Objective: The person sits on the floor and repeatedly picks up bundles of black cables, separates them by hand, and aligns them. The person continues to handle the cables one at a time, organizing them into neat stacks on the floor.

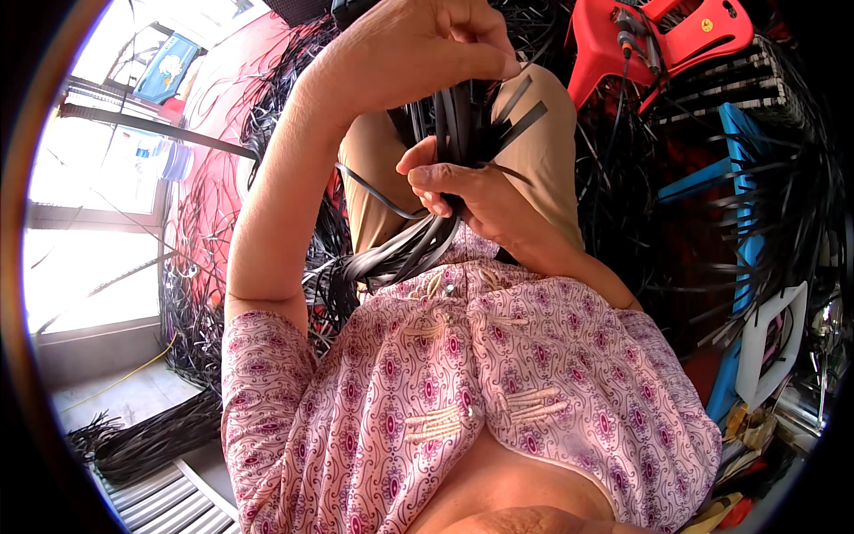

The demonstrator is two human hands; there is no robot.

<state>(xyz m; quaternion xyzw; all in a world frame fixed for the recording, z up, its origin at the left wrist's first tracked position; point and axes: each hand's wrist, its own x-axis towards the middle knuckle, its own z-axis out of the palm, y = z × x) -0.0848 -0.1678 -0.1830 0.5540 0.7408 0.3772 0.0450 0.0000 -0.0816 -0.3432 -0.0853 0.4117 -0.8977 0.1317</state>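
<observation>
Left hand [418,49] at 12 o'clock, fingers clamped on top of black strips [463,125]. Right hand [454,187] at center, fingers pinched round same bundle over lap. Tails droop toward 8 o'clock. Risk imo: loose ends fanning at 1 o'clock slip out, snag floor tangle [196,356].

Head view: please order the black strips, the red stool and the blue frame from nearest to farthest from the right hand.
From the right hand:
1. Black strips, gripped in it.
2. Red stool, upper right.
3. Blue frame, far right.
</observation>
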